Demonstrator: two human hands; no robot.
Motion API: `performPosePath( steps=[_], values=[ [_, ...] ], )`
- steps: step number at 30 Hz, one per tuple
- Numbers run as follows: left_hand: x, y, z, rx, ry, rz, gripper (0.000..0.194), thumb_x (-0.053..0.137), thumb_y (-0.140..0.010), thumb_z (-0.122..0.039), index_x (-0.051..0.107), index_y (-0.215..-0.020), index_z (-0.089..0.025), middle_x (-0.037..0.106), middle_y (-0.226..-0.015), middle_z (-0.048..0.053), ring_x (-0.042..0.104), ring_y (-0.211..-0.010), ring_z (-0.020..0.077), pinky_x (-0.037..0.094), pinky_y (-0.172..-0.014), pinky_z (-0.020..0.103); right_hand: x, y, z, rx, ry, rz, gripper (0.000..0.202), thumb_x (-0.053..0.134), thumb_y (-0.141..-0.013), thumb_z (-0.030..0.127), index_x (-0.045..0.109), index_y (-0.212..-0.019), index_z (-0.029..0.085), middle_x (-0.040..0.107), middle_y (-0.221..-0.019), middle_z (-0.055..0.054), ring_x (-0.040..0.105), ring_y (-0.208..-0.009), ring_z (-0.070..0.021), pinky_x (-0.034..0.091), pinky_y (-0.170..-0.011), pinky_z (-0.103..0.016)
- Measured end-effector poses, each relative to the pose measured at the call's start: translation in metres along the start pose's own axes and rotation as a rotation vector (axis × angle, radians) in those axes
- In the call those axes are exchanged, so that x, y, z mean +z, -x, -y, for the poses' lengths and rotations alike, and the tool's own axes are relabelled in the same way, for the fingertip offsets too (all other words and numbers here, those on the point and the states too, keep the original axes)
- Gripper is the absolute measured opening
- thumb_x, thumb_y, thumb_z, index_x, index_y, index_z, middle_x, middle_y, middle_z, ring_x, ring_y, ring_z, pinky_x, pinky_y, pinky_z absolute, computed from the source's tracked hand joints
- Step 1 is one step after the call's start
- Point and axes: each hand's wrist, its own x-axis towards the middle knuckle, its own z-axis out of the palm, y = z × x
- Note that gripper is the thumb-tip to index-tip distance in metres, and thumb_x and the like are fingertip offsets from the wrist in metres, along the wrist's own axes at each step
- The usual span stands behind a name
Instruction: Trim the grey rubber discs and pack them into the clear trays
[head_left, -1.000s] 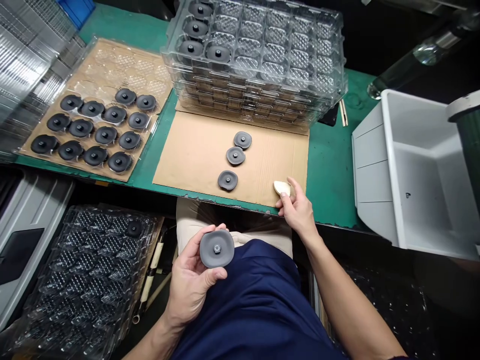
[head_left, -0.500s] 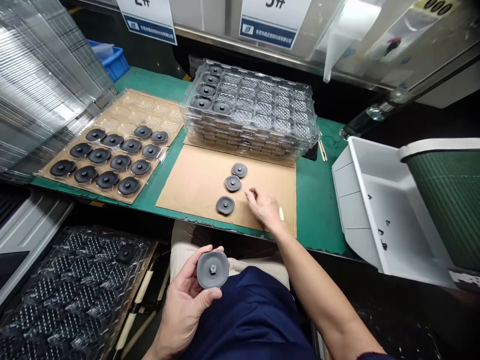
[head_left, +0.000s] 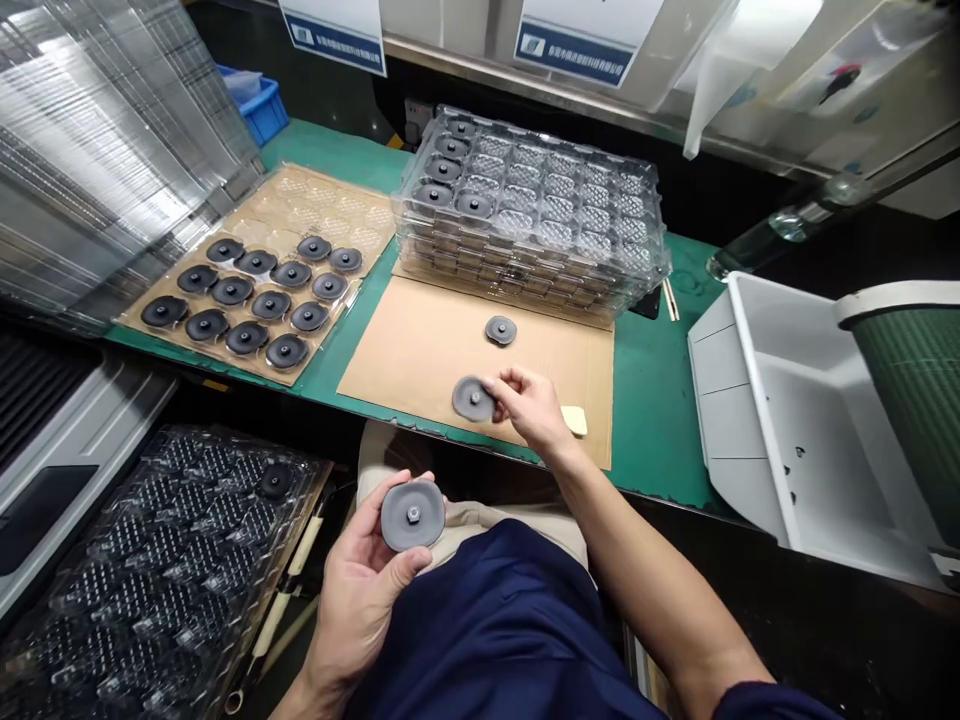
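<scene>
Holding the left disc (head_left: 397,505) in the left hand (head_left: 364,575), stud (head_left: 413,513) up and face toward the camera, in front of the table (head_left: 652,420) edge, with thumb at the lower right rim and fingers curled behind. Pinching the right disc (head_left: 465,390) in the right hand (head_left: 532,405) by its right edge, between thumb and forefinger, with the other fingers bent in; over or on the cardboard (head_left: 409,345) near its front edge, impossible to tell which. Beyond the right hand, lying on the cardboard: a loose disc (head_left: 500,330). Just beside the right wrist: a pale pad (head_left: 575,421). Farther off, on the left: tray discs (head_left: 271,305) in rows in a clear tray (head_left: 259,220); behind, stacked trays (head_left: 559,205); on the right, a grey bin (head_left: 720,390). Probably light, judging by the easy one-edge pinch, and likely stiff, with no sag visible at the free side. Matt in look, so perhaps not very slippery; hard to judge as rubber or hard plastic. Possibly prone to marks on the broad dished face, so best taken by the rim, at two opposite sides, with light pressure. With a one-edge pinch, expect some tipping at the free side; to steady, add fingers underneath.
</scene>
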Motion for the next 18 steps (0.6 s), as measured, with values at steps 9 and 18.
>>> performPosePath(
  steps=[9,18],
  values=[
    [0.015,0.002,-0.009,-0.069,0.052,0.043,0.066,0.094,-0.070,-0.025,0.069,-0.132,-0.027,0.073,-0.133,0.013,0.068,-0.123,0.0341,0.057,-0.104,0.041,-0.007,0.107,0.002,-0.131,-0.234,-0.035,0.025,0.067,-0.096,0.038,0.071,-0.084,0.016,0.066,-0.069,-0.001,0.055,-0.058,-0.0104,0.043,-0.054,-0.021],
    [0.020,-0.003,-0.008,-0.102,-0.040,0.080,0.068,0.096,-0.067,-0.024,0.072,-0.130,-0.029,0.076,-0.129,0.010,0.073,-0.116,0.0281,0.058,-0.095,0.025,-0.007,0.112,-0.010,-0.105,-0.266,-0.037,0.026,0.066,-0.097,0.036,0.070,-0.081,0.016,0.062,-0.064,0.000,0.052,-0.054,-0.0099,0.040,-0.050,-0.021]
  ],
)
